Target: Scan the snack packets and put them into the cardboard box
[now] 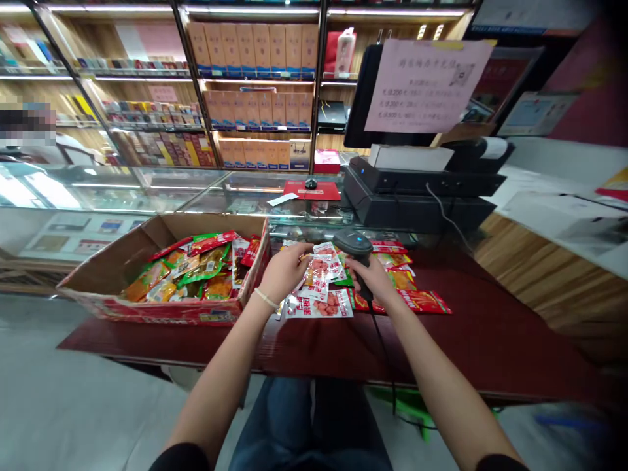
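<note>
The barcode scanner (352, 242) is a dark, pistol-shaped thing with a broad, rounded head, a small blue light on top and a black cable (381, 340) that runs from the foot of its handle over the near edge of the table. It is held up over the middle of the dark red table (471, 353), its head towards the far left, above the packets. The right hand (375, 278) is closed around its handle. The left hand (287, 271), a pale band at its wrist, has its fingers curled at the left edge of the white packets (318, 306); whether it grips one cannot be told. These packets are glossy, with red lettering and pictures of reddish pieces, and overlap one another. To their right lie red packets (424, 302), partly hidden by the right hand and scanner. On the left stands an open carton (161, 311), partly filled with red, green and orange packets (209, 265). Beyond the table, a mouse (311, 184) rests on a red mat (324, 191) on the glass counter; to the far right stands a monitor (360, 98), largely covered by a pink notice (426, 85).
</note>
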The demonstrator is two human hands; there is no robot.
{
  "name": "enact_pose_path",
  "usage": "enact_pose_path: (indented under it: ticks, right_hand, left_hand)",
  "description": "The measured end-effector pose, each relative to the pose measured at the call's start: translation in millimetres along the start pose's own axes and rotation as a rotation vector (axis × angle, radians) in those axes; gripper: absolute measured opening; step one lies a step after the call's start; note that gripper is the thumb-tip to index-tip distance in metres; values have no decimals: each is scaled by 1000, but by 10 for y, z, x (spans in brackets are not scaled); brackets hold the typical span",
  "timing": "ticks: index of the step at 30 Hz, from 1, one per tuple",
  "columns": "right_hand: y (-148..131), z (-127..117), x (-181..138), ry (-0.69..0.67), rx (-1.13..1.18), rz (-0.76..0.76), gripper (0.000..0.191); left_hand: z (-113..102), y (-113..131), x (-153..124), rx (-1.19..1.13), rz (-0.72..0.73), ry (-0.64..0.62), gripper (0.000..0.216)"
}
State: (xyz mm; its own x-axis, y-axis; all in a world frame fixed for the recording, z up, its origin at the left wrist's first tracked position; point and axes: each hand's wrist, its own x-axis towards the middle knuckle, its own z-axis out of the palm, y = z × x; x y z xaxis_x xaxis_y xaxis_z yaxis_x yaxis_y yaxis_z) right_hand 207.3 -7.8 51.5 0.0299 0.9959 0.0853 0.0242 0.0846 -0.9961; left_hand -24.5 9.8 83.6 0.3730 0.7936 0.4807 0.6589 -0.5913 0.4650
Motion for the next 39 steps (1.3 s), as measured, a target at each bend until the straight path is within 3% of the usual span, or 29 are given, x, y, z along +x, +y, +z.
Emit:
enact_pose_path:
  ticks: [8,13,23,27,29,35,39]
  right_hand:
    - [268,-249,165,-20,21,-14,32]
    - [378,-307,159,8,45,47,34]
    - [487,-373,117,60,68,60,31]
    - [483,-388,106,78,87,59,31]
    - [464,-402,99,98,103,53,32]
    - [424,-437,89,132,133,31,33]
    - [420,-427,86,124,89,4,33]
  left_hand:
    - [1012,-276,270,136,-46,-260,41]
    - [1366,-294,175,334,-135,-316,81]
    - [1403,-262,89,183,-28,-299,56]
    - [1285,-236,94,38,-88,-293,52]
    - [1206,-238,116,-63,-113,-204,49]
    - [1076,-287,217,-520,-261,318,26]
    - [1141,-384,261,-813,-444,395,23]
